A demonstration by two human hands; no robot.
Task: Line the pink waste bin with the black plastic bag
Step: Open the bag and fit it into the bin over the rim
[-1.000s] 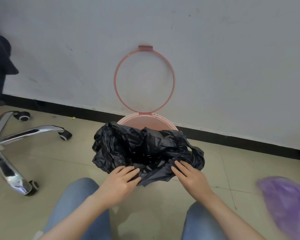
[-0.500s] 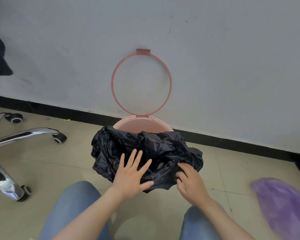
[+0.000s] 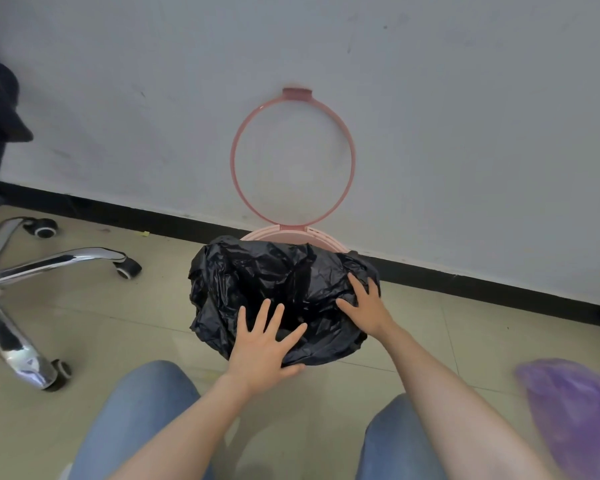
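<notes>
The pink waste bin (image 3: 291, 236) stands on the floor against the wall, and only the far part of its rim shows. Its pink ring lid (image 3: 293, 157) is flipped up against the wall. A crumpled black plastic bag (image 3: 257, 282) is draped over the bin's mouth and hangs down its sides. My left hand (image 3: 262, 344) lies flat on the bag's near side with fingers spread. My right hand (image 3: 368, 306) presses flat on the bag's right side, fingers apart.
A chrome office chair base (image 3: 21, 271) with castors sits on the tiled floor at the left. A purple plastic bag (image 3: 575, 414) lies at the lower right. My knees in blue jeans (image 3: 142, 410) fill the bottom. A black skirting strip (image 3: 465, 282) runs along the wall.
Both hands let go of the bag's near edge and spread flat on it. The right hand slid up and to the right side, and the bag now covers more of the bin's mouth.
</notes>
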